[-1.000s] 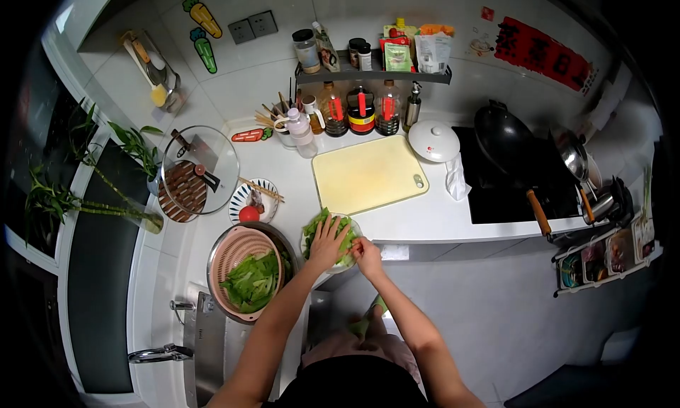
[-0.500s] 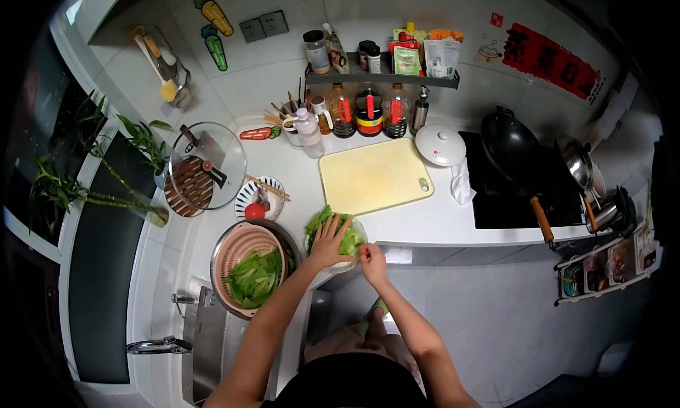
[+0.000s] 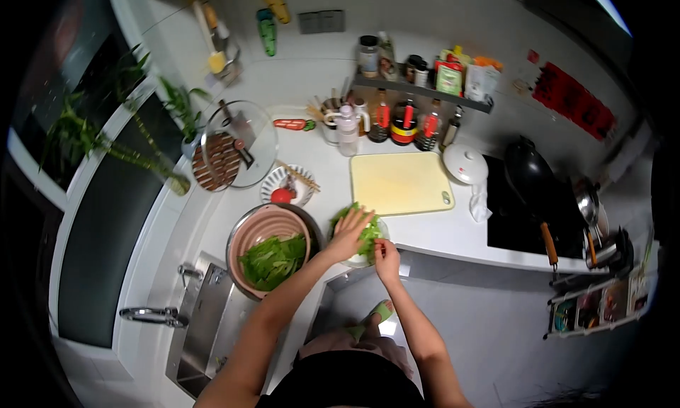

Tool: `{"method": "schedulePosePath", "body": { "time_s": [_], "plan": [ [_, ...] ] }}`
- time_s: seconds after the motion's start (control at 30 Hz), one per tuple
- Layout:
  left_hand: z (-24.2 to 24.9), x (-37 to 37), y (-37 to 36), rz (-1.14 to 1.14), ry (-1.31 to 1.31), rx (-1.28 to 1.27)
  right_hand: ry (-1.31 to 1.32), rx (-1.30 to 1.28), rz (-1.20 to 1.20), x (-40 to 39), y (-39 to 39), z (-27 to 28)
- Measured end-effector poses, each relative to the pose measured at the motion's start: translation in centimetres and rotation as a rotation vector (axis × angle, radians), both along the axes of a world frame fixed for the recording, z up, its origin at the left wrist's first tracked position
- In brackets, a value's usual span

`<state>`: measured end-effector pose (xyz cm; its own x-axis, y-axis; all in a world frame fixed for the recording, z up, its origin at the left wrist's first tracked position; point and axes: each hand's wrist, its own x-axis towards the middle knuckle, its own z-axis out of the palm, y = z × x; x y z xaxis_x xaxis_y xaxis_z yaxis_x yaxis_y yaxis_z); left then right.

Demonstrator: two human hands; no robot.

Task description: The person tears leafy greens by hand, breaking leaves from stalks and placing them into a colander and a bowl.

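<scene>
Leafy greens (image 3: 370,232) fill a pale plate or bowl (image 3: 358,260) at the counter's front edge. My left hand (image 3: 347,239) lies over them, fingers spread and touching the leaves. Beside the dish's right rim, my right hand (image 3: 386,259) is closed with fingertips pinched at the edge; what lies between them is hidden. To the left, more cut greens (image 3: 273,261) rest in a pink colander (image 3: 239,241), which sits inside a metal bowl (image 3: 231,263). Just behind the dish is a yellow cutting board (image 3: 400,183).
A striped-rim plate (image 3: 268,188) holds a tomato (image 3: 281,196) and chopsticks (image 3: 301,176). A glass lid (image 3: 262,149) leans at the back left. The sink (image 3: 205,323) is front left. A wok (image 3: 531,171) stands on the black stove (image 3: 499,224), near a white lidded pot (image 3: 465,163).
The camera view has turned, so the whole scene appears shifted and tilted. My left hand still lies spread on the greens, and my right hand stays at the dish's right rim.
</scene>
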<state>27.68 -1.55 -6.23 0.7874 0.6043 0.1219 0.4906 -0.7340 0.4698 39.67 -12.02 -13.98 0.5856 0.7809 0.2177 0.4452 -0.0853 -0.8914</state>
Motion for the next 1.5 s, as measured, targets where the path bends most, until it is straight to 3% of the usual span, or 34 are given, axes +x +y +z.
{"method": "schedulePosePath", "body": {
  "time_s": [0.13,0.23,0.33,0.4,0.5,0.53,0.57,0.6,0.7,0.8,0.83,0.87,0.93,0.97,1.0,1.07,1.2,1.27,1.37,1.5],
  "plan": [
    [3.5,-5.0,-1.4,-0.142,-0.271,-0.182,0.023,0.01,0.068,-1.9,1.1,0.7],
    [3.7,-11.8,-0.2,0.083,-0.401,-0.12,0.079,-0.013,0.132,-4.1,0.4,2.5],
    [-1.0,-20.5,3.4,0.457,-0.241,0.041,0.081,-0.041,0.213,-6.2,0.2,2.8],
    [-5.9,-24.8,6.2,0.565,-0.164,0.085,0.057,-0.05,0.253,-8.4,0.6,4.6],
    [-9.4,-26.5,7.5,0.483,-0.036,0.184,-0.005,-0.046,0.405,-12.4,2.0,7.0],
    [-8.2,-26.1,6.9,0.485,-0.047,0.178,-0.185,0.056,0.481,-13.5,2.6,7.3],
    [-6.9,-25.4,6.6,0.504,0.091,-0.007,-0.367,0.16,0.558,-14.4,2.9,7.5],
    [-5.6,-24.9,6.2,0.517,0.228,-0.191,-0.379,0.157,0.565,-15.1,3.0,7.6],
    [-4.6,-25.2,6.0,0.569,0.008,-0.055,-0.306,0.088,0.628,-16.3,2.9,7.9],
    [-0.3,-26.0,5.8,0.604,-0.114,-0.067,-0.307,0.061,0.637,-16.0,2.8,8.4],
    [-0.9,-27.0,6.8,0.493,-0.154,0.09,-0.323,0.052,0.647,-15.8,3.1,8.5],
    [-0.6,-27.4,7.0,0.501,-0.151,0.093,-0.32,0.056,0.654,-15.9,3.6,8.7],
    [2.2,-27.6,6.0,0.496,-0.553,-0.728,-0.175,0.027,0.609,-16.1,4.5,9.3],
    [3.6,-27.5,4.9,0.431,-0.76,-0.95,-0.095,0.023,0.603,-16.3,5.1,9.7],
    [4.2,-27.3,4.3,0.435,-0.755,-0.946,-0.089,0.026,0.605,-16.7,5.6,10.6],
    [4.8,-27.1,3.4,0.338,-0.93,-1.184,0.129,0.134,0.561,-17.7,6.7,12.1],
    [5.6,-26.5,2.1,0.276,-0.961,-1.211,0.303,0.218,0.592,-18.8,8.1,12.2],
    [5.3,-26.6,2.4,0.138,-0.91,-1.251,0.154,0.013,0.705,-18.3,8.3,11.9],
    [6.3,-26.3,2.1,0.196,-0.96,-1.397,0.247,-0.058,0.669,-18.2,7.6,12.0],
    [4.4,-26.1,2.2,0.339,-1.028,-1.29,0.254,-0.011,0.614,-18.1,7.6,11.5]
  ]
}}
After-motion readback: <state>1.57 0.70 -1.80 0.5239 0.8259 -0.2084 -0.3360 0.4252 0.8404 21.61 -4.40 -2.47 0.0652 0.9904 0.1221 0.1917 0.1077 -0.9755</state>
